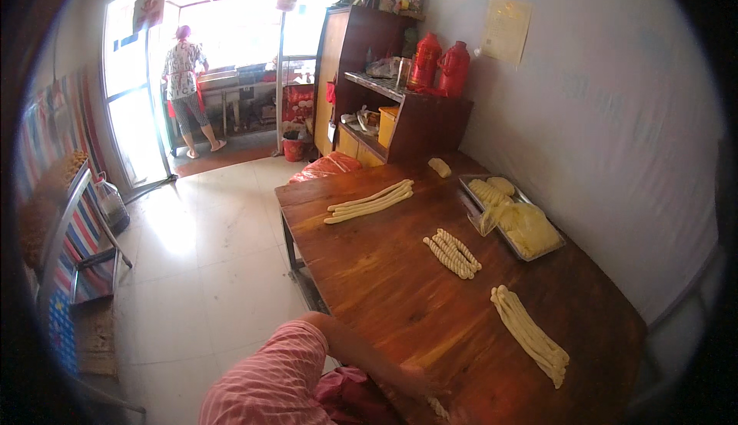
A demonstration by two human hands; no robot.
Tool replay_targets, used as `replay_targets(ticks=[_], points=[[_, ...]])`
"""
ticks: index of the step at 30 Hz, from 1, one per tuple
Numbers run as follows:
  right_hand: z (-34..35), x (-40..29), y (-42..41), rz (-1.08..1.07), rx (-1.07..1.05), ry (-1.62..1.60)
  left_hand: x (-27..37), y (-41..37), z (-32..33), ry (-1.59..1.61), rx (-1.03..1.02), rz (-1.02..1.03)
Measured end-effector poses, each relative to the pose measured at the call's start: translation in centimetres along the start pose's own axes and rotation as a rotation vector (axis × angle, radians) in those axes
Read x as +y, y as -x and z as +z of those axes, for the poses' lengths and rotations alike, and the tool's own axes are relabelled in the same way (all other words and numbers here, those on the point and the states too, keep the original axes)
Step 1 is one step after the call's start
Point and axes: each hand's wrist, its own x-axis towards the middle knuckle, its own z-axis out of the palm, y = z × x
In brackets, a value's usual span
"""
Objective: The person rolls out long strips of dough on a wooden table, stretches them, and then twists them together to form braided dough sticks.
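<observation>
My left hand (424, 382), blurred, is low over the near edge of the wooden table, its fingers by a short twisted piece of dough (438, 407); whether it grips the dough is unclear. My right hand is out of view. Several long plain dough strands (530, 335) lie side by side at the right. Farther up the table is a group of twisted dough ropes (452, 253). More plain strands (369, 201) lie near the far left edge. By the wall, a metal tray (550, 246) holds dough partly under clear plastic. A small dough lump (440, 167) sits beyond it.
The wooden table (369, 263) meets the wall on the right. Beyond its far edge stands a cabinet (438, 119) with two red thermos flasks (425, 61). A metal rack (86, 211) is at the left. Another person (185, 79) stands with their back turned at the doorway.
</observation>
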Motion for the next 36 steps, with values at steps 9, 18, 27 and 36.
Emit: replay_targets(ticks=[9,18,27,36], points=[[0.2,0.5,-0.6,0.02,0.014,0.025,0.8,-2.9,1.0,-0.023,0.052,0.05],[0.1,1.1,-0.7,0.033,0.033,0.028,1.5,-3.9,0.5,0.067,0.078,0.092],[0.8,1.3,0.4,0.09,0.063,0.055,4.2,-2.6,-3.1,0.219,0.07,0.058],[-2.9,1.1,1.5,0.026,0.516,-0.718,-5.6,2.9,0.1,0.378,0.756,-0.442]])
